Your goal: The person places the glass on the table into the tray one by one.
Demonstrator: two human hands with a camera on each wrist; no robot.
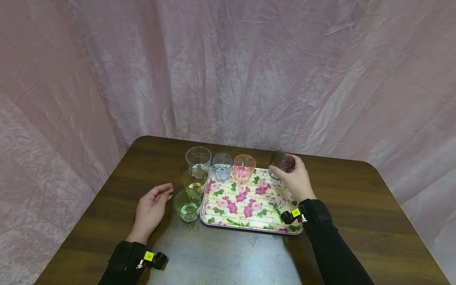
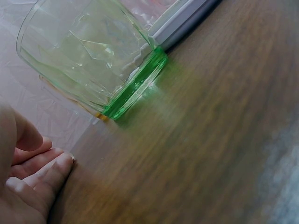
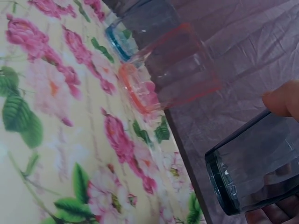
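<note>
My right hand (image 1: 298, 183) grips a smoky grey glass (image 3: 252, 161) by its sides at the far right corner of the flowered tray (image 1: 235, 219). In the right wrist view the glass's base seems raised off the tray. A pink glass (image 1: 244, 168) and a blue glass (image 1: 222, 167) stand side by side on the tray's far edge. My left hand (image 1: 151, 209) rests near the table's left part, fingers loosely bent and holding nothing. Just right of it stands a green glass (image 1: 187, 206), apart from the fingers.
Left of the tray, behind the green glass, are a yellow glass (image 1: 194, 181) and a clear glass (image 1: 198, 157), in a row. The brown wooden table (image 1: 356, 213) ends at a pink curtain (image 1: 228, 79) behind.
</note>
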